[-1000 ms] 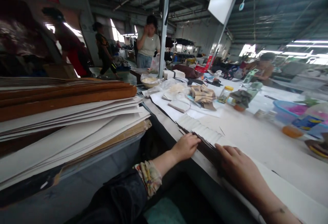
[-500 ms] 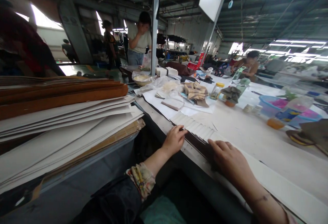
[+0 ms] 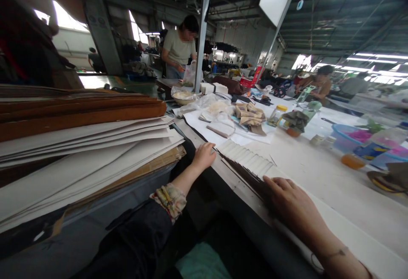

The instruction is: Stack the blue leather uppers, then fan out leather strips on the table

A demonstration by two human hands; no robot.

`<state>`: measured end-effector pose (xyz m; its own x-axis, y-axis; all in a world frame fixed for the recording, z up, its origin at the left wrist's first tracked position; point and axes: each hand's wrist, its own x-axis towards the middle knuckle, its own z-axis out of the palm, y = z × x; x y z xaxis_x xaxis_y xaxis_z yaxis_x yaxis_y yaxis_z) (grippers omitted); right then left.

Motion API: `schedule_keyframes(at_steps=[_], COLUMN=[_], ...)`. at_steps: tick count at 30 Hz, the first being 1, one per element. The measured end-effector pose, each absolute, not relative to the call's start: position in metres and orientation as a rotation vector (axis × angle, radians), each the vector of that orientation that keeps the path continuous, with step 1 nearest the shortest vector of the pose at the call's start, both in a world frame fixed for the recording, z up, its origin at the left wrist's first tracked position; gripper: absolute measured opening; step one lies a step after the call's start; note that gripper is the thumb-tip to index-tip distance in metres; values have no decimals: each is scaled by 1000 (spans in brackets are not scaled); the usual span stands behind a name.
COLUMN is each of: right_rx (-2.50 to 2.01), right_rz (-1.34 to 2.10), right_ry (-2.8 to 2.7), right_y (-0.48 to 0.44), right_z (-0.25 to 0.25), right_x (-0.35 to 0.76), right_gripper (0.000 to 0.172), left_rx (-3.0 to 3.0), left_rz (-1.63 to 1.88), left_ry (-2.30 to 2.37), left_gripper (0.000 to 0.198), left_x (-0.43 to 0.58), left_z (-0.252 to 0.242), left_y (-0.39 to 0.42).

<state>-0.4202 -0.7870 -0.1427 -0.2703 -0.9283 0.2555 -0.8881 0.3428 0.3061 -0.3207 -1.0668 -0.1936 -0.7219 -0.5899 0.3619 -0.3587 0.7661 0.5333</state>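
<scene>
A fanned row of overlapping pale strips with dark brown edges (image 3: 247,158) lies along the near edge of the worktable. My left hand (image 3: 204,155) is at the far end of this row, its fingers drawn together. Whatever is between those fingertips, if anything, is too small to make out. At the near end, my right hand (image 3: 287,192) curls over the strips with its fingertips on their pale faces. Its thumb is hidden beneath. A thin dark strip edge (image 3: 240,179) runs along the table side of the row.
Left of me stand stacked white sheets (image 3: 95,164) and brown sheets (image 3: 83,115). On the worktable (image 3: 321,172) are rolled tan pieces (image 3: 250,115), a yellow-lidded jar (image 3: 277,115), a blue basin (image 3: 342,132) and a bottle (image 3: 369,145). A co-worker (image 3: 180,47) stands beyond a metal post (image 3: 203,36).
My left hand has moved left and away, off the strips' middle to their far end. The right hand stays on the near end. The co-worker by the post has lowered a hand from the face.
</scene>
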Motion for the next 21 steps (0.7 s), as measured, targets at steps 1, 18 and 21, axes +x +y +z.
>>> schedule_keyframes(at_steps=[1, 18, 21], right_rx=[1610, 1686, 1672], right_rz=[-130, 13, 13], right_ry=[-2224, -2166, -2196], right_y=[-787, -784, -784], right_z=[-142, -142, -145], right_x=[-421, -424, -426], right_gripper=[42, 33, 32], left_rx=[730, 419, 520], left_rz=[-575, -739, -961], left_ry=[-2453, -2675, -2655], left_gripper=[32, 23, 16], left_x=[-322, -351, -357], left_z=[-191, -170, -162], left_y=[-1072, -1052, -1051])
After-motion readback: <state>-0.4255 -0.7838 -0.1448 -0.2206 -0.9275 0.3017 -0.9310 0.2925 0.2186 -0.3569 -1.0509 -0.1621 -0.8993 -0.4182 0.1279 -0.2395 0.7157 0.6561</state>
